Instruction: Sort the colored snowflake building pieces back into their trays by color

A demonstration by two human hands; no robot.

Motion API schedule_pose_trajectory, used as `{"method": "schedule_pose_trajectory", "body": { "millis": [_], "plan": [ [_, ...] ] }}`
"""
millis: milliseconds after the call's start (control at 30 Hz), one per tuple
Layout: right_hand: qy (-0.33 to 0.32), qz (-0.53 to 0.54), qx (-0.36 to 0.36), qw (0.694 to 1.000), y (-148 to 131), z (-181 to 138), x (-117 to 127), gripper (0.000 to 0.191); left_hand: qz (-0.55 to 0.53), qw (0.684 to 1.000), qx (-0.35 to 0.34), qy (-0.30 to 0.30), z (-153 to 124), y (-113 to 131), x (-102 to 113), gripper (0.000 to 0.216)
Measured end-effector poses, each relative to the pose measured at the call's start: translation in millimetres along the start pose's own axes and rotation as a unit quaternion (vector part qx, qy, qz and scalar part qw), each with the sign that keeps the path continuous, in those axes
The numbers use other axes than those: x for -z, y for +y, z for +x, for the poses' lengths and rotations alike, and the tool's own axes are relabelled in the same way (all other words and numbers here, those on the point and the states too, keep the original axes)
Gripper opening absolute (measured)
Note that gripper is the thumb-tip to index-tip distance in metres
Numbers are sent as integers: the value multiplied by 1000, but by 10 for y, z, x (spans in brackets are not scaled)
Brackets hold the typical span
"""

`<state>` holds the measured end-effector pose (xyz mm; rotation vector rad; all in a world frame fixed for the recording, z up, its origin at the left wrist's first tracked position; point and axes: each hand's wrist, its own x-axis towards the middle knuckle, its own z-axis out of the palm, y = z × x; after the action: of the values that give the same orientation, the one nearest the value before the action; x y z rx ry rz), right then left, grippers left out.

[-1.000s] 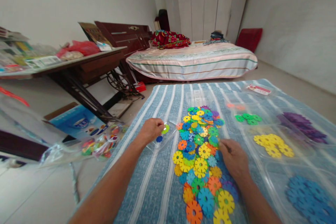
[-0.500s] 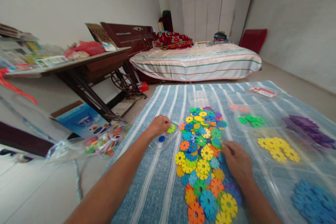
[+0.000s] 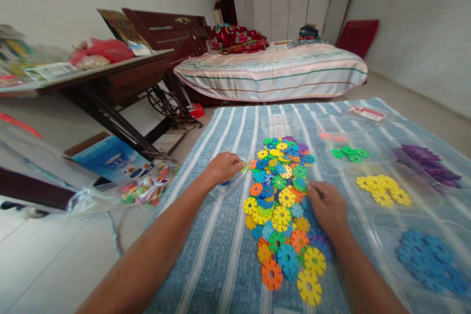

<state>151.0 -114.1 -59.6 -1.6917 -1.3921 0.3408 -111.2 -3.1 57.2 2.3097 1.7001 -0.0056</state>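
Note:
A long heap of colourful notched plastic discs [image 3: 281,197] lies on the striped cloth. Left of the heap, my left hand [image 3: 223,168] is over a small clear plastic box [image 3: 222,190], its fingers pinched on a yellow-green notched disc [image 3: 245,167]. A dark blue disc [image 3: 224,183] in that box is partly hidden under the hand. My right hand [image 3: 328,205] rests at the heap's right edge, fingers curled and thumb against the forefinger, close to a green disc [image 3: 300,184]. Whatever its fingertips hold, if anything, is hidden.
Clear boxes on the right hold green discs [image 3: 349,153], yellow discs [image 3: 383,189], purple discs [image 3: 427,164] and blue discs [image 3: 429,260]. Orange discs [image 3: 332,137] lie behind the green ones. A sewing-machine table [image 3: 117,76] stands at left, a bed [image 3: 272,76] beyond.
My left hand has moved slightly right, and the yellow-green disc that lay in the small box is now at its fingertips. My right hand stays beside the heap. The view has tilted down slightly.

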Motion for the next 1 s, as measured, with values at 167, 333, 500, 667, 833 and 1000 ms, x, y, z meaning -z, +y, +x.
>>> {"method": "schedule_pose_trajectory", "body": {
  "millis": [167, 333, 500, 667, 833, 1000],
  "plan": [
    [4, -2, 0, 1000, -8, 4, 11, 32, -33, 998, -37, -38, -367, 18, -7, 39],
    [2, -3, 6, 1000, -14, 2, 20, 32, -13, 998, -26, -48, -556, -8, -77, 28],
    [2, -6, 1, 1000, -11, -1, 19, 32, 27, 997, -31, -65, -653, -24, -66, 25],
    [2, -10, 3, 1000, -13, 1, 16, 31, 121, 993, 5, 13, -839, 206, -77, 21],
    [-5, -5, 4, 1000, -9, 1, 15, 32, 73, 992, -95, -32, -996, 581, -282, 17],
    [-3, -7, 4, 1000, -1, -2, 9, 32, 88, 988, -96, -78, -957, 715, -510, 16]
  ]
}}
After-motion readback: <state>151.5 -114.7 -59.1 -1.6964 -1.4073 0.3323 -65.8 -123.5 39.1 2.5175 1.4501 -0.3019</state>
